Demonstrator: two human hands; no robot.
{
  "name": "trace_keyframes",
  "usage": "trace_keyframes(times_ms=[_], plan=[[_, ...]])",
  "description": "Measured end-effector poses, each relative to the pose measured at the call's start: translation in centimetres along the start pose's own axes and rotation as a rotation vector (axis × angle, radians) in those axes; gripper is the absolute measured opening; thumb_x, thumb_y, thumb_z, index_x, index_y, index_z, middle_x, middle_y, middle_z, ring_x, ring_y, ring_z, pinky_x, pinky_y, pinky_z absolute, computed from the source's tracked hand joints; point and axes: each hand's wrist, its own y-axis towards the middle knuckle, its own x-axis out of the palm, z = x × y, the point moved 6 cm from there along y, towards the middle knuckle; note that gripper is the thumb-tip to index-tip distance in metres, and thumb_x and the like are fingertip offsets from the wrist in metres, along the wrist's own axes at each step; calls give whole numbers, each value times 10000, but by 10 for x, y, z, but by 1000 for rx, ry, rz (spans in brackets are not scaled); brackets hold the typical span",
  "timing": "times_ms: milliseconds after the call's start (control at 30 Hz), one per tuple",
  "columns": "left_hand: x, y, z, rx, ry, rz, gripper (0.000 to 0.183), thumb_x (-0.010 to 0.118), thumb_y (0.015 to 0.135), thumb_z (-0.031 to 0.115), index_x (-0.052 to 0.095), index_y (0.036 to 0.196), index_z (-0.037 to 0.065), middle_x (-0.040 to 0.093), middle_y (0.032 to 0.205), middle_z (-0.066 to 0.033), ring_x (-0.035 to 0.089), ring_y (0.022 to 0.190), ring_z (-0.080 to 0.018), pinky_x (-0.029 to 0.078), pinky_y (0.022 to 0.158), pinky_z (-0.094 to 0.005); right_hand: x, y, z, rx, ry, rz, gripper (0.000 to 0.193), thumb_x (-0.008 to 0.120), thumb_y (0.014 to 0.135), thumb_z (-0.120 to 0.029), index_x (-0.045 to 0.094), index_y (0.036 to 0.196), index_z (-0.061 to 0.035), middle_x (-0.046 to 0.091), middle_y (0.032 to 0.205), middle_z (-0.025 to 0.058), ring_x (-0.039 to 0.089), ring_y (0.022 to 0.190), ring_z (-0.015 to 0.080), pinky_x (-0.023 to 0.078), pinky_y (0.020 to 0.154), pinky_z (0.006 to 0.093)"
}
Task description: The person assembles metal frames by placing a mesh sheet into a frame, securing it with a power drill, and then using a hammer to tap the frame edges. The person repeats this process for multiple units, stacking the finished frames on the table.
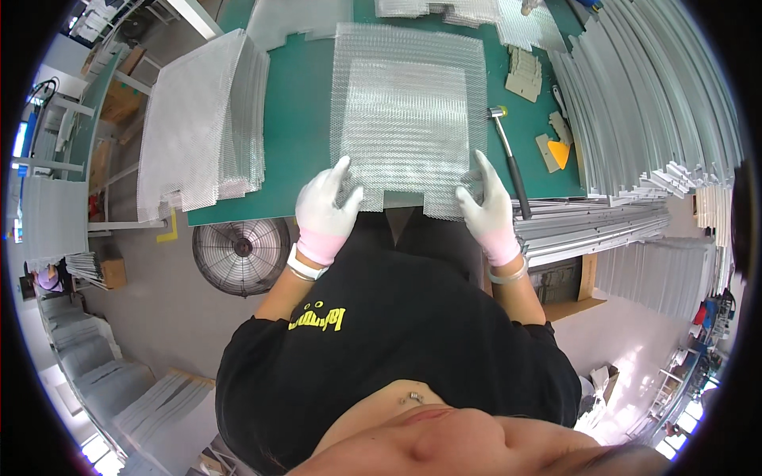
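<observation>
— Two gloved hands are on one mesh sheet. It lies flat on the green surface, and its near edge hangs a little over the rim. How do you think it will handle?

— I judge it light and thin, a bit springy, with cut edges that can catch a glove. The left hand pinches the near left corner, fingers closed on the mesh. The right hand grips the near right corner the same way. These corners look like the good places to hold.

— And around the hands?

— Left of the left hand stands a tall stack of mesh sheets. Right of the right hand lie long grey metal strips, then a hammer, beige flat pieces, and a small orange scraper. I see no readable labels.
</observation>
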Motion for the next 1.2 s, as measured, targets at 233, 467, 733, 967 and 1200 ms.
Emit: trace_keyframes(times_ms=[233,467,733,967,1200], plan=[[27,0,-17,-24,166,-106,511,770,810,228,641,1281,77,685,1020,-116,653,946,-316,514,822,-431,21,0,26,76,-86,-32,644,677,860,-95,461,1450,50,572,1394,246,551,1319,343,423,1113,374],[43,-5,-28,-49,227,-154,517,762,813,254,645,1289,91,678,1027,-111,644,952,-316,504,823,-439,35,-4,42,134,-271,-73,665,724,852,-175,473,1449,-23,610,1244,207,600,1168,377,493,995,405],[43,-4,-34,-64,207,-147,500,775,798,248,667,1269,118,678,1043,-108,646,950,-313,508,826,-434,35,-1,40,97,-381,-121,654,721,859,-200,466,1433,-15,594,1187,211,611,1088,390,525,916,435],[43,0,-38,-154,147,-213,521,791,788,260,664,1272,116,664,1041,-127,644,981,-330,523,866,-433,36,7,39,121,-500,-220,633,731,857,-220,486,1404,-18,597,1120,231,639,1025,402,554,869,436],[32,11,-26,19,360,-168,596,771,811,296,614,1378,202,523,1372,-147,470,1288,-400,401,1073,-485,46,50,-36,-132,-708,-337,435,723,848,-287,656,1238,-105,635,1023,173,672,955,349,556,799,446]])
